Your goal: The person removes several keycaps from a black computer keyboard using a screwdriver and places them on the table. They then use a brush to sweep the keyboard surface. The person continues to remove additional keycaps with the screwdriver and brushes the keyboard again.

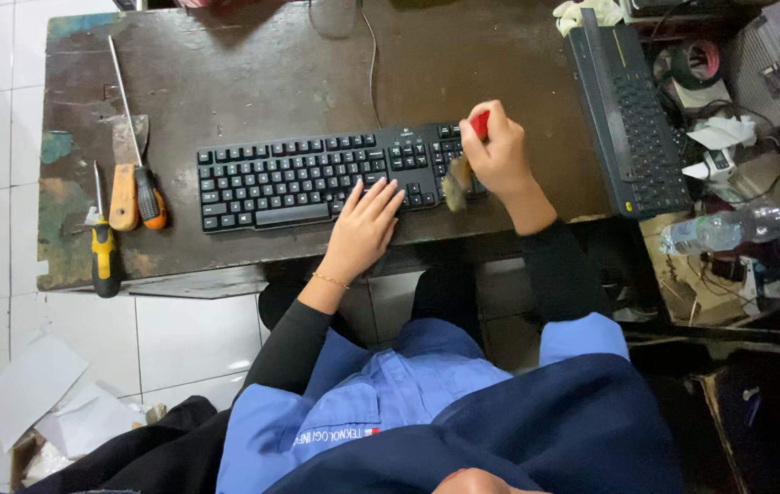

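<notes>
Fingers of the right hand pinch the red handle of a small brush at centre right of the frame, its worn bristles touching the number-pad end of a black keyboard. Beside it, the left hand lies flat with fingers pressed together and stretched forward, fingertips resting on the keyboard's lower edge near the arrow keys; a thin bracelet shows at the wrist. Both forearms are in black sleeves under a blue work shirt, filling the lower middle of the frame.

The keyboard sits across the middle of a scuffed, dark wooden table, its cable running toward the top edge. At the left end of the table lie a scraper with a wooden handle, a long screwdriver with an orange-and-black grip, and, nearest the corner, a shorter screwdriver with a yellow-and-black grip.

At upper right a second, darker keyboard lies lengthwise along the table's edge. Further right, a clear plastic bottle with a blue cap rests on its side among cluttered odds and ends. Crumpled paper lies on the white tiled floor at lower left.
</notes>
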